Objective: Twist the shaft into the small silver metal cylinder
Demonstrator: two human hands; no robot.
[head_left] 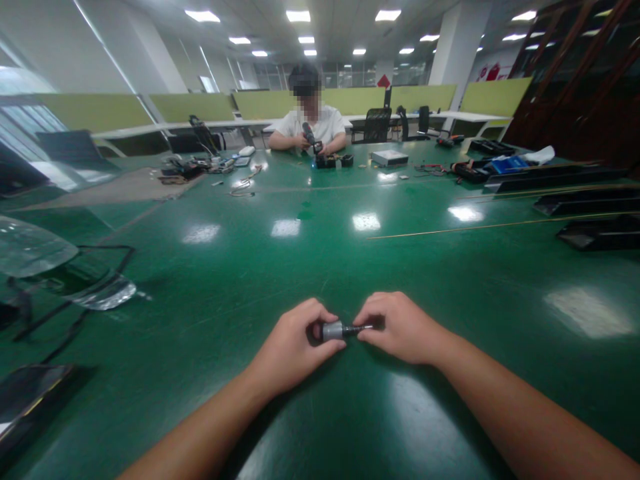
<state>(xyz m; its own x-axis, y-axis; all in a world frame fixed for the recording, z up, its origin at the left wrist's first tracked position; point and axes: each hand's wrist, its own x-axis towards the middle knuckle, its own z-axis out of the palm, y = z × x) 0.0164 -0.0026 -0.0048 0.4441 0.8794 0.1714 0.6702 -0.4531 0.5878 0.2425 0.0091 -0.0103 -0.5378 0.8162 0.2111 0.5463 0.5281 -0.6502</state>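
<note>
My left hand (295, 343) is curled around the grey body of a small cylindrical tool (333, 331), its thumb and index finger on either side. The tool lies level, low over the green table or resting on it; I cannot tell which. It narrows to a black ribbed neck and a thin metal tip pointing right. The thumb and index finger of my right hand (397, 328) are closed around that neck and tip. What kind of tool it is does not show clearly.
A clear plastic bottle (65, 267) lies at left near black cables, with a dark flat device (33, 400) below. Black trays (600, 200) and thin rods are at right. Across the green table (280, 273), a person (310, 127) in white handles a dark tool among parts.
</note>
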